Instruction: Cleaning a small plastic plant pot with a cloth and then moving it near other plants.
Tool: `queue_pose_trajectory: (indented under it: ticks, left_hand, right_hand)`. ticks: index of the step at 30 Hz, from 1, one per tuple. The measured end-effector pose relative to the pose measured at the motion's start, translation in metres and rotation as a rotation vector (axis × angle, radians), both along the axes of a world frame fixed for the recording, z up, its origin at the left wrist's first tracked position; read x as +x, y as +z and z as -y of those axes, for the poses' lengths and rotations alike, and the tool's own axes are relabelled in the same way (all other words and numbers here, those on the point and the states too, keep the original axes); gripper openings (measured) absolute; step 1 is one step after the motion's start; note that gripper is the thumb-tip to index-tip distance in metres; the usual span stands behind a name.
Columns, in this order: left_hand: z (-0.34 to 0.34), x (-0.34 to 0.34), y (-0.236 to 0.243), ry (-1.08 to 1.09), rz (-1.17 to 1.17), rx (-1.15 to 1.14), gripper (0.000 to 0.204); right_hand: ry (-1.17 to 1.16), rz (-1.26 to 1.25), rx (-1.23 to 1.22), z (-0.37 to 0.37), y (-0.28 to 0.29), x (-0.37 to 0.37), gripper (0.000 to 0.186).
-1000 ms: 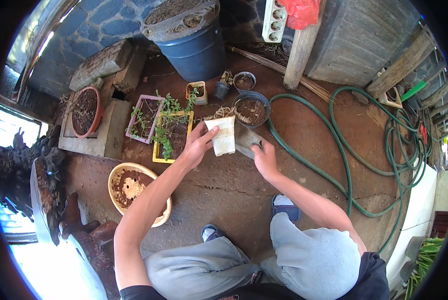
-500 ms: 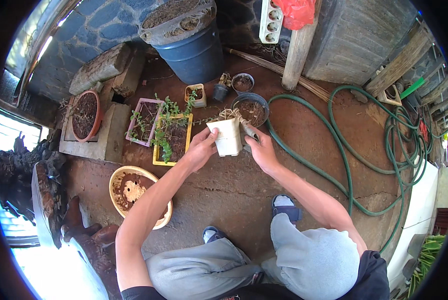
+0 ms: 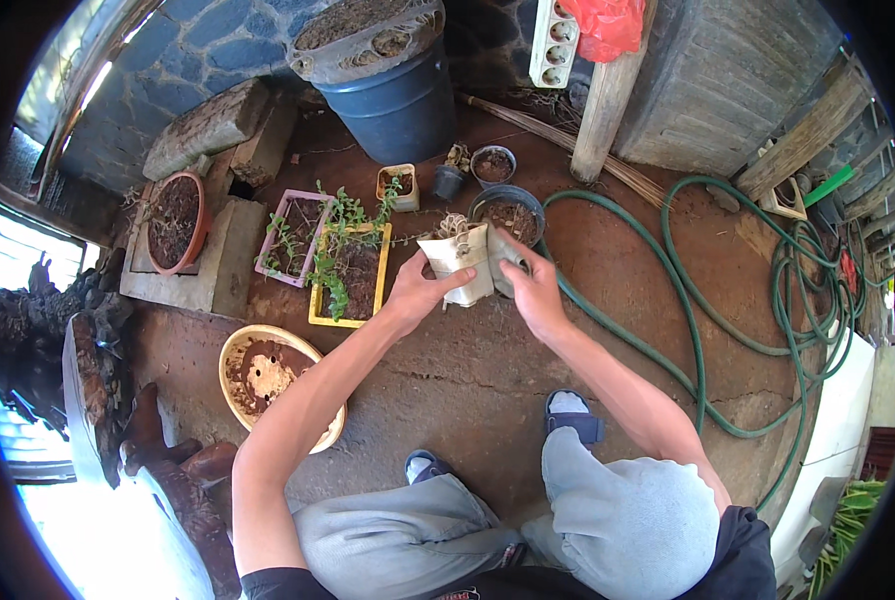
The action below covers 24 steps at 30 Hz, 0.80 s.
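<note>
My left hand (image 3: 420, 290) is closed on a cream-white square plant pot (image 3: 465, 290), thumb across its near face. The pot is tilted, and dry, curled plant matter (image 3: 455, 225) shows at its opening. Against the pot's right side is a grey, flattish piece (image 3: 511, 262), gripped in my right hand (image 3: 536, 295); its kind cannot be made out. Just beyond stands a round dark pot (image 3: 516, 212) of soil, partly hidden by what I hold. To the left are a yellow rectangular planter (image 3: 386, 268) and a pink one (image 3: 265, 258), with green trailing plants (image 3: 343, 225).
An oval cream basin (image 3: 230, 365) with soil lies near my left forearm. Small pots, including a square one (image 3: 408, 200), stand behind, before a large blue bin (image 3: 393, 110). A green hose (image 3: 658, 270) loops across the floor at right, beside a wooden post (image 3: 608, 110).
The white pot has tilted and turned in my left hand. The grey piece in my right hand now lies flatter along the pot's side. The view has shifted slightly.
</note>
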<state>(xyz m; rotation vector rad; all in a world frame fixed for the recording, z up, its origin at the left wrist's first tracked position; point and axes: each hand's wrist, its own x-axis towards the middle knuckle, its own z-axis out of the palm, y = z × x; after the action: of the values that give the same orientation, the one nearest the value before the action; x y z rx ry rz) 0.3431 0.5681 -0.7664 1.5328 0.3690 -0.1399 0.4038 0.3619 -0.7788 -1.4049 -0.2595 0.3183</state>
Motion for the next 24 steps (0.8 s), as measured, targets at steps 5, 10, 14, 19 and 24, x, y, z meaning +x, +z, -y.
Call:
queue_pose_trajectory:
  ticks: [5, 10, 14, 19, 24]
  left_hand:
    - [0.018, -0.008, 0.002, -0.012, 0.013, -0.08, 0.066]
    - [0.011, -0.006, 0.001, 0.041, -0.054, -0.201, 0.058]
    - [-0.002, -0.003, 0.008, 0.163, 0.021, -0.306, 0.054]
    - [-0.002, -0.007, 0.007, 0.134, -0.024, -0.391, 0.057]
    - [-0.009, -0.009, 0.006, 0.069, -0.05, -0.422, 0.057]
  right_hand:
    - [0.019, -0.037, 0.071, 0.005, -0.002, 0.025, 0.049]
    - [0.039, -0.037, -0.039, 0.003, -0.013, -0.004, 0.05]
    - [0.112, 0.104, -0.226, 0.01, -0.018, -0.041, 0.049]
    - [0.056, -0.019, -0.136, 0.014, -0.029, -0.023, 0.047]
    - [0.076, 0.076, -0.085, 0.007, -0.019, -0.007, 0.05]
